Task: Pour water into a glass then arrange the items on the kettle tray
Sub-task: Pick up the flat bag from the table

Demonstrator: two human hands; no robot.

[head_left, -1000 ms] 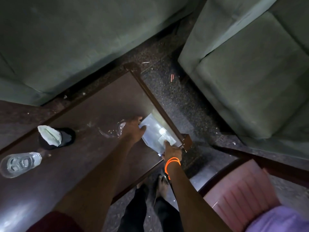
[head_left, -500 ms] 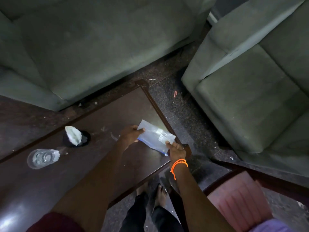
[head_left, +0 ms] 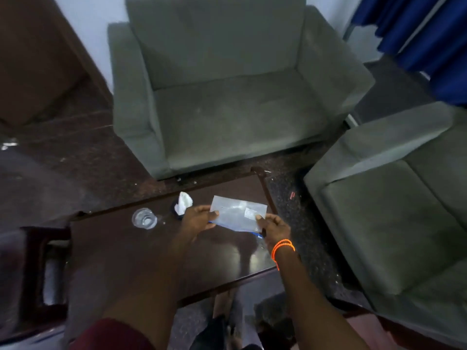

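We hold a flat clear plastic pouch with a blue edge (head_left: 237,216) above the dark wooden tabletop (head_left: 141,253), left hand (head_left: 196,219) and right hand (head_left: 274,227) each pinching an end. Clear drinking glass (head_left: 144,218) stands near, apparently holding water; pour looks done. No kettle tray visible, arranging remains.

A grey armchair (head_left: 227,97) faces me beyond the dark table (head_left: 126,253). A second armchair (head_left: 394,210) sits to my right, with a blue curtain (head_left: 424,34) far right and speckled floor (head_left: 63,173) between.
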